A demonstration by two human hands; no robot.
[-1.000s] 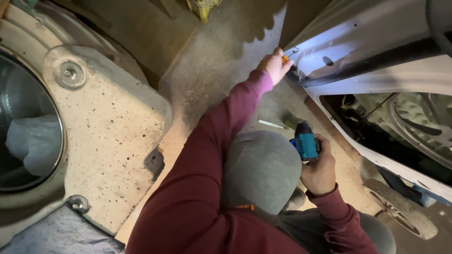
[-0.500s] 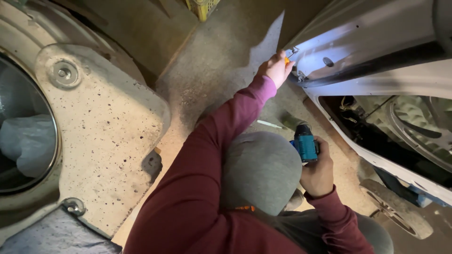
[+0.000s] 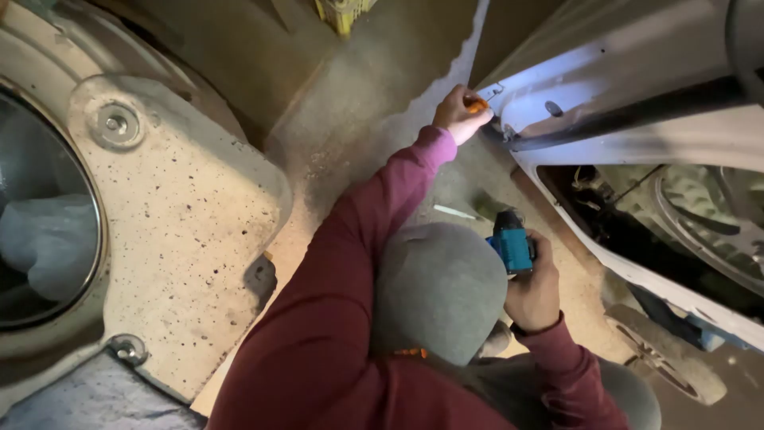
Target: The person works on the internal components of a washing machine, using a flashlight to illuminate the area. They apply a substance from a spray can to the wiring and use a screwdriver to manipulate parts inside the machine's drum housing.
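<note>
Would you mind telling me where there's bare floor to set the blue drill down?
Bare floor lies between the concrete block and the white panel. It is crowded by the knee, where the right hand holds the blue drill.

Lying on the dusty concrete floor [image 3: 358,103]: a speckled grey concrete counterweight block [image 3: 183,231] bolted around a round steel drum opening [image 3: 40,207].
</note>
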